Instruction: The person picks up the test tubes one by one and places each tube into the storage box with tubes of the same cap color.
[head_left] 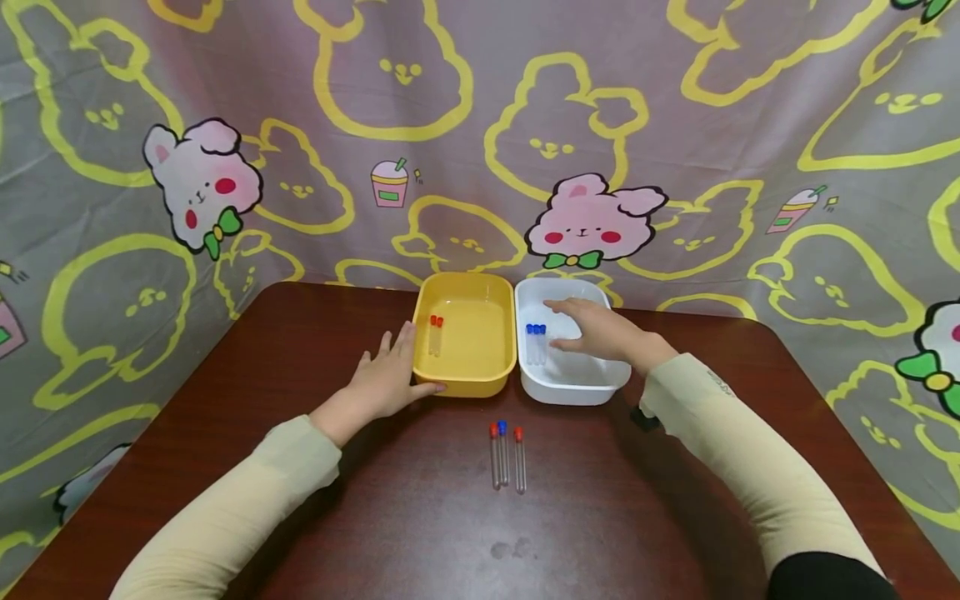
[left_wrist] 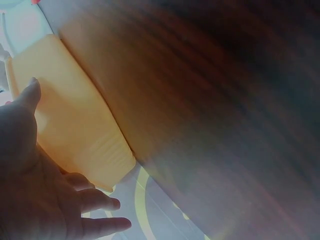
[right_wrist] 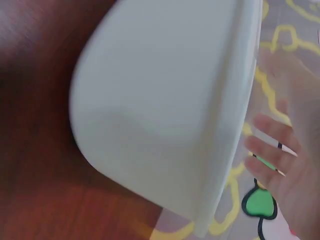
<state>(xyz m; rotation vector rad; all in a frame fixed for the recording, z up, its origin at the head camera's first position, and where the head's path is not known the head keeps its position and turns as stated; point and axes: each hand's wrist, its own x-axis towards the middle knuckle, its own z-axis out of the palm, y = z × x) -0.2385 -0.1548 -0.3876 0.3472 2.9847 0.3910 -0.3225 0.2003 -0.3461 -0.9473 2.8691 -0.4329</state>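
My left hand [head_left: 385,379] rests against the left side of a yellow tub [head_left: 472,387], fingers spread and thumb at its front corner. In the left wrist view the thumb lies along the tub's wall [left_wrist: 80,115]. Two red-capped tubes [head_left: 436,335] lie inside it. Over the white tub [head_left: 573,395] hovers my right hand [head_left: 603,333], fingers extended and holding nothing. Several blue-capped tubes [head_left: 536,343] lie at that tub's left side. On the table in front are two red-capped test tubes [head_left: 520,460] and one blue-capped test tube [head_left: 503,454].
The two tubs stand side by side at the back of the brown wooden table [head_left: 420,533]. Behind them hangs a patterned cloth [head_left: 450,167] with rabbit drawings. A small dark object [head_left: 645,418] shows beneath my right sleeve.
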